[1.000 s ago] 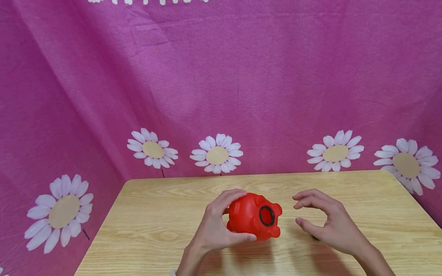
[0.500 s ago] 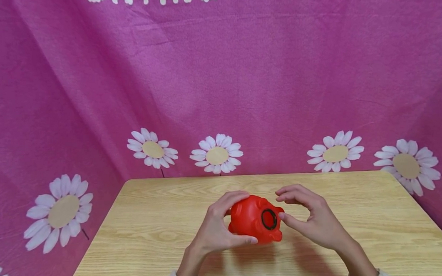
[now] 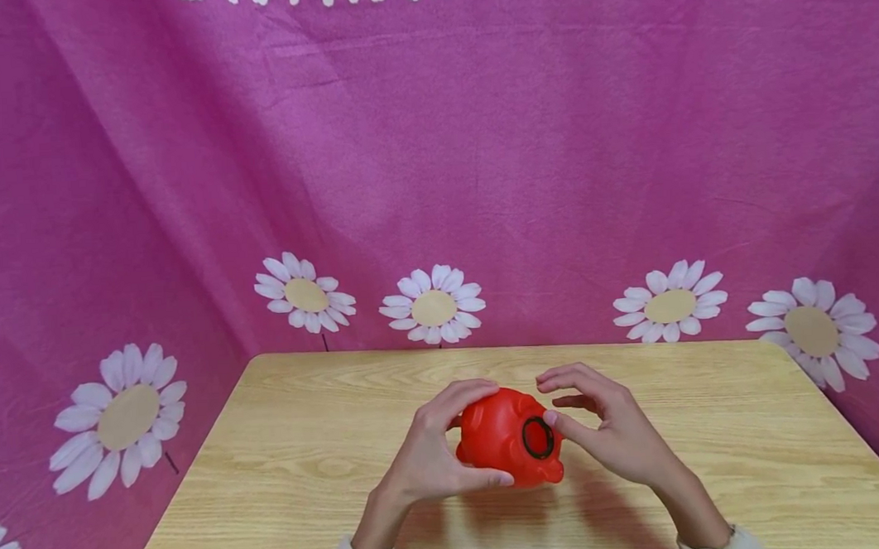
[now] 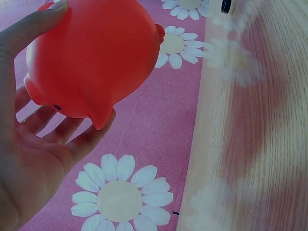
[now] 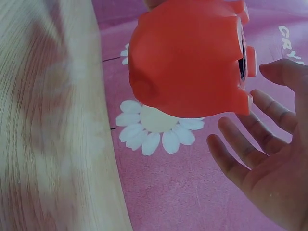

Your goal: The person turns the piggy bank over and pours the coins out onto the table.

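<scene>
Head view: a glossy red plastic piggy bank [image 3: 509,438] lies tipped on its side over the middle of a light wood-grain bench [image 3: 292,456], its black-ringed round opening [image 3: 538,437] turned toward the right hand [image 3: 604,432]. The left hand [image 3: 428,457] has its grip curled round the bank, thumb underneath and fingers over the top. The right hand's grip is loosely apart, thumb tip at the ring's edge. Pink cloth printed with white daisies [image 3: 433,306] hangs behind.
</scene>
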Available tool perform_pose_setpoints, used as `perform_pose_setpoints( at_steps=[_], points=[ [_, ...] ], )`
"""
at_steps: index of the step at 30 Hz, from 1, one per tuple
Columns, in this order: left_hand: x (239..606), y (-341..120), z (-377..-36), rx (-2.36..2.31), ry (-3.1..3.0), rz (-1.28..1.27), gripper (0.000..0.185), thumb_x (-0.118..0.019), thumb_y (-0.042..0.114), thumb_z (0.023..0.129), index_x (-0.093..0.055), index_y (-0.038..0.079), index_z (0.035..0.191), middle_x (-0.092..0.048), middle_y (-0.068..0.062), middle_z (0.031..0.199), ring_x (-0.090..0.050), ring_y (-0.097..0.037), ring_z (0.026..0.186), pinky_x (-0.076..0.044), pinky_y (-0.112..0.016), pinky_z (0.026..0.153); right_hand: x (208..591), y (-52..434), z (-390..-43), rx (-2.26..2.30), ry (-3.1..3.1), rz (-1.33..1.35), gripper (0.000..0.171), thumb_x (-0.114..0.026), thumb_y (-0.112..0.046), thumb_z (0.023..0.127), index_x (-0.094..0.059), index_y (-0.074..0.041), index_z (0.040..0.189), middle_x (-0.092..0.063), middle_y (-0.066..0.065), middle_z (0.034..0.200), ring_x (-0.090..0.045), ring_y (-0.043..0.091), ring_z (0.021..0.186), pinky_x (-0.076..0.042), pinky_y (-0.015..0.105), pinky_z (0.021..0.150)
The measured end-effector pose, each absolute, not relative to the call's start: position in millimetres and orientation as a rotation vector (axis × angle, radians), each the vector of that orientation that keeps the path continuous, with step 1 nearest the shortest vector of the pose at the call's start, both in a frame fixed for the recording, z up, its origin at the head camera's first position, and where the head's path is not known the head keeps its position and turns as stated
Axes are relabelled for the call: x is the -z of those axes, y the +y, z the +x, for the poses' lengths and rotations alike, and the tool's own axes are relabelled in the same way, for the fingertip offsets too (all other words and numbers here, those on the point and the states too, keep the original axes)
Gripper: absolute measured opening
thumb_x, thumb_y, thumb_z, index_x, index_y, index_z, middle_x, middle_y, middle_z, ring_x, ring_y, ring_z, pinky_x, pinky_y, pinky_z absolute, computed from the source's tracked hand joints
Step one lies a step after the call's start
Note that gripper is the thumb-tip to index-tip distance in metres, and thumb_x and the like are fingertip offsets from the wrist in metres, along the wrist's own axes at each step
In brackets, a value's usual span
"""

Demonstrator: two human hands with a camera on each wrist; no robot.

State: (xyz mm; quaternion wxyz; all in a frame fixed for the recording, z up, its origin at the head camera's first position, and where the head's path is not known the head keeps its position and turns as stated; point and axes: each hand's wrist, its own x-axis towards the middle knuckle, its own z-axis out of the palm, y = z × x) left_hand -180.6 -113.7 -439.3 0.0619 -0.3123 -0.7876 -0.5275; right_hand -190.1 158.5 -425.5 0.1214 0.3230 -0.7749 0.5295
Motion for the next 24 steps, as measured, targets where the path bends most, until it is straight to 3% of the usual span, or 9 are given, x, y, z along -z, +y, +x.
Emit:
perform_pose_setpoints(
  at_steps=[7,14,19,24],
  points=[
    [438.9,-114.1,-180.8,1.6,-2.381,-0.967,0.084,-0.097,0.027,0.073,-0.061,0.03,0.149,-0.062,0.005,0.149,-0.063,-0.016,0.131,-0.064,-0.035,0.098,428.6,157.3,-194.2,-1.635,-2.306,0.946,0.027,-0.071,0.0,0.1,-0.073,-0.013,0.124,-0.069,0.006,0.128,-0.065,0.004,0.12,-0.065,0.03,0.092],
    [440.4,-116.3,-183.2,1.575,-2.305,-1.063,0.084,-0.098,0.023,0.074,-0.061,0.022,0.15,-0.062,-0.004,0.15,-0.065,-0.017,0.13,-0.063,-0.034,0.1,434.1,157.9,-197.5,-1.812,-2.383,0.981,0.026,-0.062,-0.005,0.107,-0.069,-0.006,0.132,-0.068,0.015,0.13,-0.071,0.008,0.113,-0.068,0.035,0.082],
    [440.6,-118.6,-183.8,1.581,-2.281,-1.1,0.084,-0.097,0.02,0.075,-0.06,0.02,0.15,-0.062,-0.005,0.151,-0.065,-0.018,0.131,-0.063,-0.035,0.102,435.8,157.0,-197.7,-1.876,-2.484,0.99,0.03,-0.054,-0.012,0.112,-0.064,-0.005,0.139,-0.074,0.011,0.123,-0.078,0.017,0.095,-0.067,0.035,0.078],
    [440.8,-120.4,-184.5,1.597,-2.264,-1.1,0.083,-0.097,0.02,0.075,-0.061,0.02,0.15,-0.061,-0.005,0.152,-0.064,-0.019,0.133,-0.063,-0.035,0.102,436.7,155.6,-195.6,-1.912,-2.495,1.024,0.031,-0.05,-0.013,0.114,-0.061,-0.004,0.141,-0.073,0.008,0.124,-0.078,0.021,0.099,-0.068,0.035,0.083]
  ],
)
